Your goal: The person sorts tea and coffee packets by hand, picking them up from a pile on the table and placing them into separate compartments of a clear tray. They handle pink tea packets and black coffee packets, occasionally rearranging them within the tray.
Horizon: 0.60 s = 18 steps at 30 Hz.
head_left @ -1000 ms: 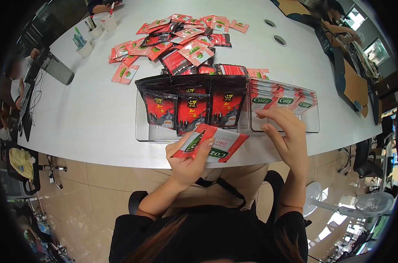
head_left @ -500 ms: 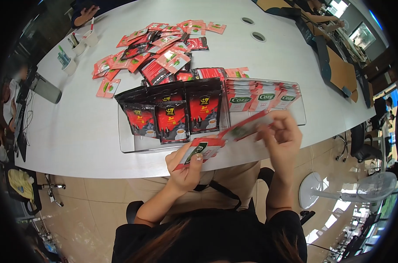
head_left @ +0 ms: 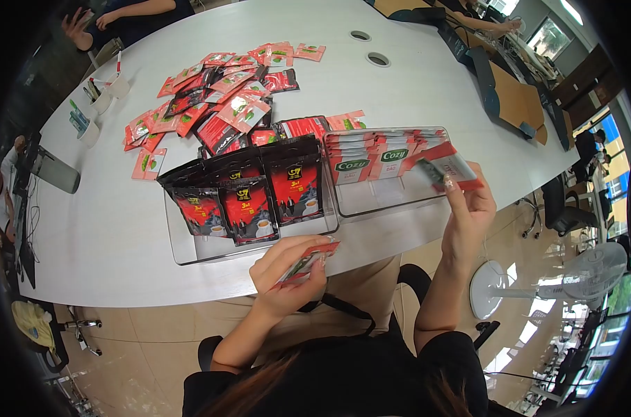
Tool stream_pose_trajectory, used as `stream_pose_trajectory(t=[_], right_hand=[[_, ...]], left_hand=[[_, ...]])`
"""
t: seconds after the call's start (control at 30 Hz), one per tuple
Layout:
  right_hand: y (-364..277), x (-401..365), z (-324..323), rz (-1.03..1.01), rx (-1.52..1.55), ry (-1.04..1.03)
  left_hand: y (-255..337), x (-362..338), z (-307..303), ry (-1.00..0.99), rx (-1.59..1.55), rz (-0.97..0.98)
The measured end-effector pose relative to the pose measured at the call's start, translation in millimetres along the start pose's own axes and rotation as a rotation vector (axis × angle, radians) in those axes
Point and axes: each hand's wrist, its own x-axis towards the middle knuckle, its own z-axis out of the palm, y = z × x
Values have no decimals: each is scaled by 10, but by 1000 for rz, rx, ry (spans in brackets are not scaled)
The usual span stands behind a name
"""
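Note:
My left hand (head_left: 288, 274) is closed around a red and white sachet (head_left: 307, 263), held low in front of the left clear tray (head_left: 183, 258). That tray holds upright black and red G7 coffee packets (head_left: 294, 184). In my right hand (head_left: 470, 212) a Cozy tea sachet (head_left: 454, 167) is pinched between thumb and fingers. It hangs tilted over the right end of the other clear tray (head_left: 371, 207), overlapping the sachets there. Rows of Cozy sachets (head_left: 392, 161) stand at the back of this tray.
A loose pile of pink sachets and black-red packets (head_left: 242, 111) lies behind the trays. Pen cups (head_left: 86, 132) stand at the left, near a grey cylinder (head_left: 57, 172). Opened cardboard boxes (head_left: 513, 101) lie at the far right. Another person's hand (head_left: 76, 26) shows at the back left.
My right hand has moved right with one sachet, away from my left hand and over the right tray. My left hand has lowered slightly, still holding a sachet. The view has shifted.

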Motion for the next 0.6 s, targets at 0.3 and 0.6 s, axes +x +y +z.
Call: stream_pose_trajectory(t=[0.3,0.6], right_hand=[[-11,38,-85,100,-37,74],[-212,265,-262,-34,-559,-194]], left_hand=[[-35,-99,-27,1,37,-136],[-343,-395,-221,11,164,312]])
